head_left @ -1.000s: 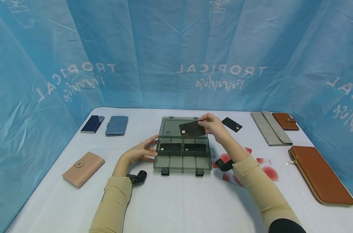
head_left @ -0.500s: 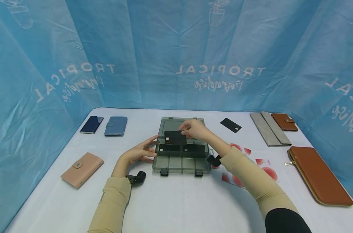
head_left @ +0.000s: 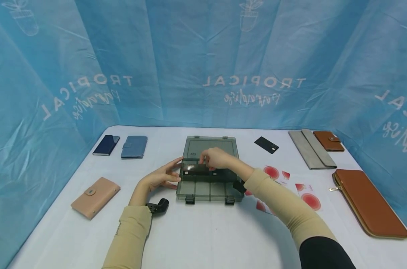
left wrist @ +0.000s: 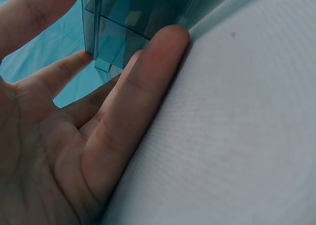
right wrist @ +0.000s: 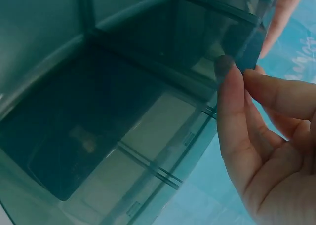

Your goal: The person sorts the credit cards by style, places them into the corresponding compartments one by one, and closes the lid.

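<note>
Black card point(head_left: 193, 170) sits in the left part of the open green-grey box point(head_left: 210, 197), below the right hand point(head_left: 217, 158). White cloth covers the bench point(head_left: 190, 239); blue printed curtain point(head_left: 176, 56) rises behind. Right hand pinches the card's edge; left hand point(head_left: 160, 175), fingers extended, touches the box's left side.

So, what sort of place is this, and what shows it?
Probably a staged filming spot: a blue printed fabric backdrop hangs behind a white cloth-covered table, and a black curved wrist camera is worn.
</note>
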